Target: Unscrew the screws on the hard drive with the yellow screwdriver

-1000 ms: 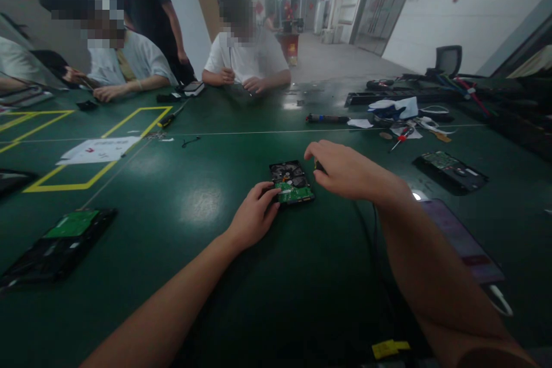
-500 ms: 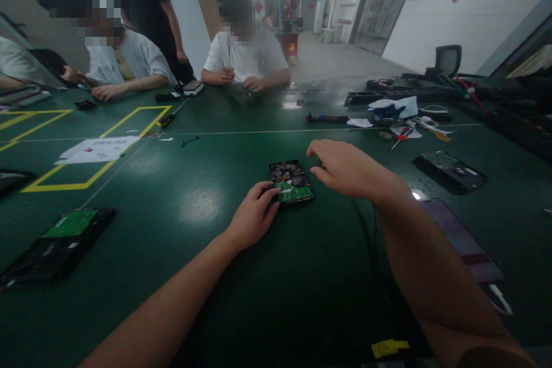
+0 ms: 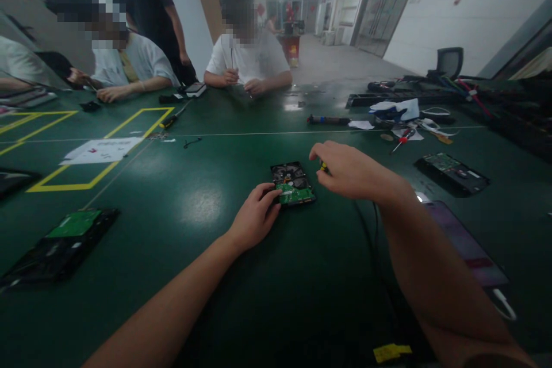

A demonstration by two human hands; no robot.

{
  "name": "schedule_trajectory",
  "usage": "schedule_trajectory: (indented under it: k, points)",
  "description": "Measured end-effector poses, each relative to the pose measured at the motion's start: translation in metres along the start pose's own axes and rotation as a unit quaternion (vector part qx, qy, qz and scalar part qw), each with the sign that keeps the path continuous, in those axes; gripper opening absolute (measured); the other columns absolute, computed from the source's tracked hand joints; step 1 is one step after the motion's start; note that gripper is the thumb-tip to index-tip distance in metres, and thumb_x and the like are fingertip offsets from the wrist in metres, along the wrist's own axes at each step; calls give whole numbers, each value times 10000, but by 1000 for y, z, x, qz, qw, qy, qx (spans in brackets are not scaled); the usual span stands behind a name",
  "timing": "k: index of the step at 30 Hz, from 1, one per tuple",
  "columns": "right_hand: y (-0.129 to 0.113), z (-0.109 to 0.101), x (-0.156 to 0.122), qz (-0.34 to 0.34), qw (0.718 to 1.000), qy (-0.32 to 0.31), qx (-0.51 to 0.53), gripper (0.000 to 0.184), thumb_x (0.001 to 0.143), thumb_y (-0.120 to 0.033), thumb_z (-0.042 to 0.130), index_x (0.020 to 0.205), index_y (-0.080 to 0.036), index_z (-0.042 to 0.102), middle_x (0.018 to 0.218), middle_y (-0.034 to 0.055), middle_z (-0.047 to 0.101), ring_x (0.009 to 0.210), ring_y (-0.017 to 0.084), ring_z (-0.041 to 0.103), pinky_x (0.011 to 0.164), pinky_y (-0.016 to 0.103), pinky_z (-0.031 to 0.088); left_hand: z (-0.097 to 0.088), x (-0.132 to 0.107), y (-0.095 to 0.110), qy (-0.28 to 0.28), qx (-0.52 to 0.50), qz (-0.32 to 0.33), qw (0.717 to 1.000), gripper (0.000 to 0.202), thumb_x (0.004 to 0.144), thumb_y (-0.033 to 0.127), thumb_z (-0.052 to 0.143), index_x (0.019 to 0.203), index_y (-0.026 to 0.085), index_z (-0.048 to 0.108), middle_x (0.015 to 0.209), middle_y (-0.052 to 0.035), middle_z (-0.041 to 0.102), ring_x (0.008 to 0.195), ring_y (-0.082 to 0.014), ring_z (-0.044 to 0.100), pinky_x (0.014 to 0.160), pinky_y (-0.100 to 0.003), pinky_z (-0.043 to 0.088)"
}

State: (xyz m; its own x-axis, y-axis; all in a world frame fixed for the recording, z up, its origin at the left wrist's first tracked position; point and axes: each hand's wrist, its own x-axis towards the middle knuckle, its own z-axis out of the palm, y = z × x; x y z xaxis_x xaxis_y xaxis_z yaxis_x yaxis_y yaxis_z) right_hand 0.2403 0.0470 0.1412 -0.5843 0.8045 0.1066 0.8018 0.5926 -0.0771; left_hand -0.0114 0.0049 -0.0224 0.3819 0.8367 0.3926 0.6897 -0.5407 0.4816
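Observation:
A hard drive (image 3: 297, 193) lies on the green tabletop with its green circuit board facing up. My left hand (image 3: 255, 214) grips its left edge, thumb at the near side and fingertips over the board. Just right of the drive, my right hand (image 3: 345, 169) is closed round a screwdriver (image 3: 324, 167). Only a bit of its yellow and black handle shows between the fingers. The tip is too small to make out, and I cannot tell whether it touches the drive.
Another hard drive (image 3: 452, 173) lies at the right, near a phone (image 3: 466, 241) with a white cable. A larger device with a green board (image 3: 64, 241) sits at the left. A red screwdriver (image 3: 403, 139) and loose parts lie beyond. Co-workers sit across the table.
The whole view has shifted slightly. More of the yellow handle shows in my right hand; my left hand stays on the hard drive.

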Motion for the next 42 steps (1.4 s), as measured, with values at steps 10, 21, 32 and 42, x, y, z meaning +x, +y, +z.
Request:
schedule_trajectory:
  k: [10,21,32,42]
  points:
    - [2,0,2,14,1000,4,-6,231,926,-281,547,1119,-168,604,1086,129,710,984,283,652,861,394,465,0,0,1,6,-1,0,1000,379,1011,276,522,1388,245,553,1430,-141,500,1328,-301,534,1101,-532,495]
    - [-1,-5,2,9,1000,-5,18,211,891,-273,619,1076,-174,628,951,97,726,847,249,655,736,341,421,-1,0,1,6,1,0,1000,381,1012,278,520,1390,247,554,1428,-138,506,1326,-299,538,1098,-528,497]
    - [2,0,2,-25,999,10,35,196,851,-183,578,1047,-186,586,1048,102,688,916,241,621,787,335,431,0,1,2,7,-2,1,1000,377,1015,284,517,1388,249,555,1425,-140,505,1324,-305,537,1091,-537,500]
    - [1,-2,2,38,999,6,5,185,922,-339,600,1023,-184,598,930,102,709,837,262,643,716,352,412,0,0,1,7,-6,3,1000,382,1014,284,518,1393,255,550,1426,-137,502,1325,-301,536,1089,-541,502]
